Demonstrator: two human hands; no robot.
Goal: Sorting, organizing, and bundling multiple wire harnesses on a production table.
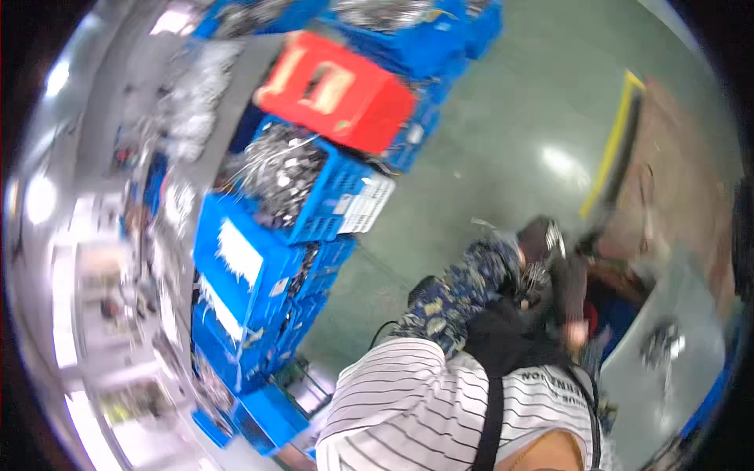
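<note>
My left hand (540, 239) wears a dark glove below a camouflage sleeve and reaches forward in front of my black apron (510, 334). Its fingers look curled, with a bright silvery edge beside them, but the grip is blurred. My right hand (570, 284), also in a dark glove, is close by on the right, its fingers smeared. Between the two hands, near my body, sits a bunch of thin silvery pieces (536, 276). Whether either hand grips that bunch is unclear.
Stacked blue crates (243, 286) line the left, one blue basket (338, 192) full of metal pieces. A red bin (338, 90) rests atop the stack. On the right, a grey tabletop (683, 314) bears a small metal clump (662, 345). A yellow-edged platform (613, 153) lies beyond.
</note>
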